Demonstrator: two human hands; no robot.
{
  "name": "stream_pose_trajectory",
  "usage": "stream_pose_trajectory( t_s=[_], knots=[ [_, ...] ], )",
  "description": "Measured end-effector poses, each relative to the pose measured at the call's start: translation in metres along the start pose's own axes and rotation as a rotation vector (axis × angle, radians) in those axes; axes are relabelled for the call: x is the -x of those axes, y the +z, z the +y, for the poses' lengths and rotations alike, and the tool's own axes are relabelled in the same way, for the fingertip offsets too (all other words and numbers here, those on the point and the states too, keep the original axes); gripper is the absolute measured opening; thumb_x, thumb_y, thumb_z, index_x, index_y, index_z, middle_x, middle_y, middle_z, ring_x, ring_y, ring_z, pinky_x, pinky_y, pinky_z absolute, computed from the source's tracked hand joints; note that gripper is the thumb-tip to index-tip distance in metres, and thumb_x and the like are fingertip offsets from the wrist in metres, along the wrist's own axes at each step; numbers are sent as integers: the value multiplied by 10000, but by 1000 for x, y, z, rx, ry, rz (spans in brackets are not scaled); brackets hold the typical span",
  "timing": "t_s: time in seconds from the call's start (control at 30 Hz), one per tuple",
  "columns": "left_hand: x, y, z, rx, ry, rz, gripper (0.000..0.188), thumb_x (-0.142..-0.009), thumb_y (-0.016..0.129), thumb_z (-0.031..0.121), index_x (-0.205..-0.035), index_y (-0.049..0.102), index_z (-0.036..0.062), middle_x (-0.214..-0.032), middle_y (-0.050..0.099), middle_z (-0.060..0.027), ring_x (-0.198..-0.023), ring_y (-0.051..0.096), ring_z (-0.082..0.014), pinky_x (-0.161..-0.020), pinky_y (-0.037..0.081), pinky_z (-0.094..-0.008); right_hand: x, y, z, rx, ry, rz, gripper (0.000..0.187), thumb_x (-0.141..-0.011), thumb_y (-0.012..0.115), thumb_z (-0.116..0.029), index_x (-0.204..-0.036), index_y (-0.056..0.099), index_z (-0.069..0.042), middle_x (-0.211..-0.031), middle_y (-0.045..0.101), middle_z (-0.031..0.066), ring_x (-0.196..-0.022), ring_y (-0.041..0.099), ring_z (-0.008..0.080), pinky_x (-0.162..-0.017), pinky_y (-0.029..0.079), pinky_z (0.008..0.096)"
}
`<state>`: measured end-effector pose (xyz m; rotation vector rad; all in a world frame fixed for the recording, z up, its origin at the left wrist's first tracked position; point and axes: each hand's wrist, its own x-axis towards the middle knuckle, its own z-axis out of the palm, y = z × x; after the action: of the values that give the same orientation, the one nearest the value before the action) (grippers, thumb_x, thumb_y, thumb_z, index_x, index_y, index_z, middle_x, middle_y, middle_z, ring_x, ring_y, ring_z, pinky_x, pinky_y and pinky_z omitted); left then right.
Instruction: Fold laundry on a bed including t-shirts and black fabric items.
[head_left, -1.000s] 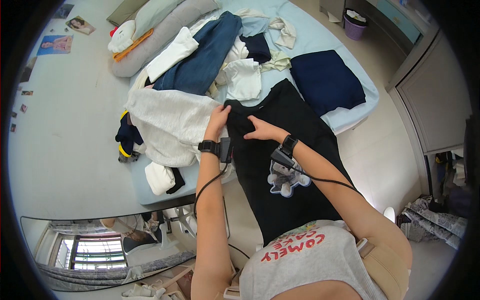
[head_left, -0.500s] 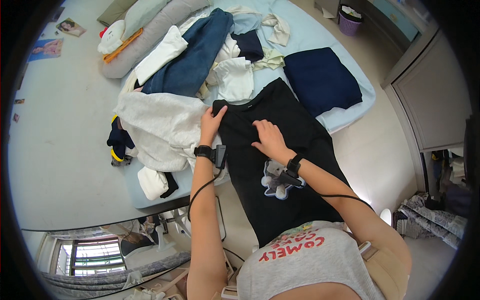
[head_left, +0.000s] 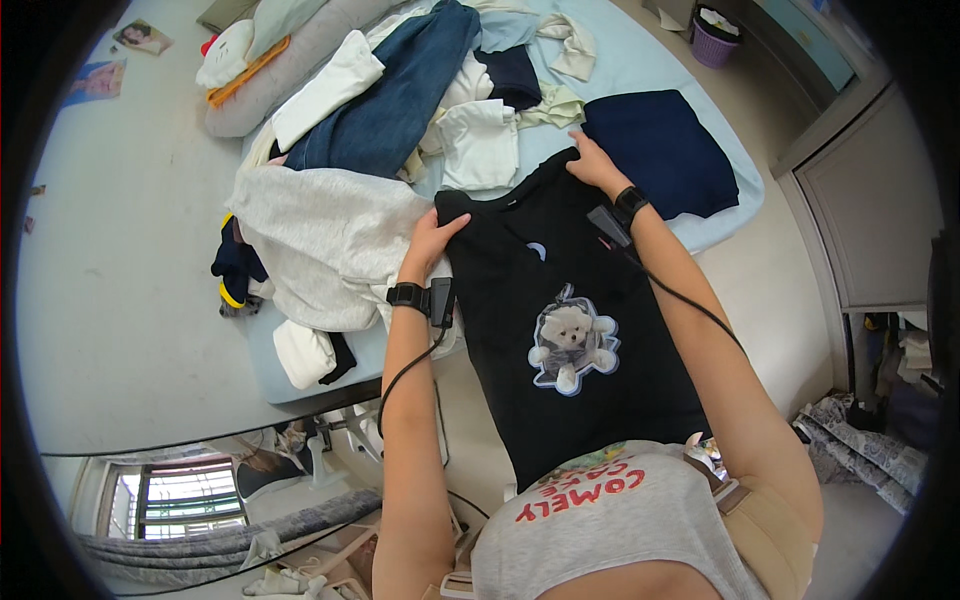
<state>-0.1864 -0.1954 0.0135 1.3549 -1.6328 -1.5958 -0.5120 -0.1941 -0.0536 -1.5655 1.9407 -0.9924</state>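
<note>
A black T-shirt (head_left: 490,310) hangs spread out in front of me, its lower end against my body. A white dog print (head_left: 572,345) and a small pale crescent print show on its front. My left hand (head_left: 436,240) grips the shirt's left shoulder, thumb on top of the cloth. At the opposite shoulder, my right hand (head_left: 597,168) pinches the cloth, close to a folded navy garment (head_left: 660,150). The fingers beneath the fabric are partly hidden. Both wrists wear black bands with small devices and cables.
A light grey garment (head_left: 320,240) lies left of the shirt. Beyond it are blue jeans (head_left: 400,100), a white folded cloth (head_left: 478,145) and several other clothes on a pale blue bed (head_left: 705,240). A purple bin (head_left: 712,45) stands far right, near a cabinet (head_left: 870,200).
My right hand has moved from the shirt's chest up and right to its shoulder and taken hold there. The shirt front is now flatter, with the dog print uncovered. My left hand keeps its grip.
</note>
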Motion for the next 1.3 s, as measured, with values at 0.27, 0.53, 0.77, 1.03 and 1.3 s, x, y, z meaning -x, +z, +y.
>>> stream_pose_trajectory(
  t_s=[0.27,0.53,0.77,1.03,1.3],
  knots=[
    [-3,-26,-14,436,-32,-7,259,-908,552,125,-1144,570,20,-1097,623,-53,-987,580,-150,-900,434,-272,2,-29,-17,-455,310,-369,376,-803,660,-92,-1147,509,-70,-856,633,70,-706,642,164,-634,502,280],
    [-12,-30,-28,545,41,66,282,-866,498,5,-1139,569,-6,-1102,619,-80,-984,578,-169,-888,442,-279,8,-48,-41,-599,458,-338,521,-780,628,-93,-1267,455,-22,-904,636,62,-788,651,151,-708,484,281],
    [67,-17,-19,247,169,255,208,-830,540,3,-1014,634,31,-1028,606,-44,-917,566,-140,-798,432,-238,56,-89,-45,-331,-54,-323,263,-694,646,-71,-930,645,44,-822,644,83,-761,585,145,-714,453,258],
    [179,53,-43,-432,463,362,318,-681,488,-117,-828,698,71,-1006,531,-79,-748,512,-118,-636,394,-227,185,-125,-3,-245,-354,-152,149,-654,599,87,-748,627,-25,-882,593,69,-878,590,207,-789,453,292],
    [205,103,-112,-435,298,469,254,-782,497,-36,-850,711,82,-1048,587,-160,-799,599,-261,-692,458,-286,238,-102,20,-147,-211,-152,168,-683,569,48,-801,658,-30,-937,612,87,-933,597,227,-840,453,308]
  ],
)
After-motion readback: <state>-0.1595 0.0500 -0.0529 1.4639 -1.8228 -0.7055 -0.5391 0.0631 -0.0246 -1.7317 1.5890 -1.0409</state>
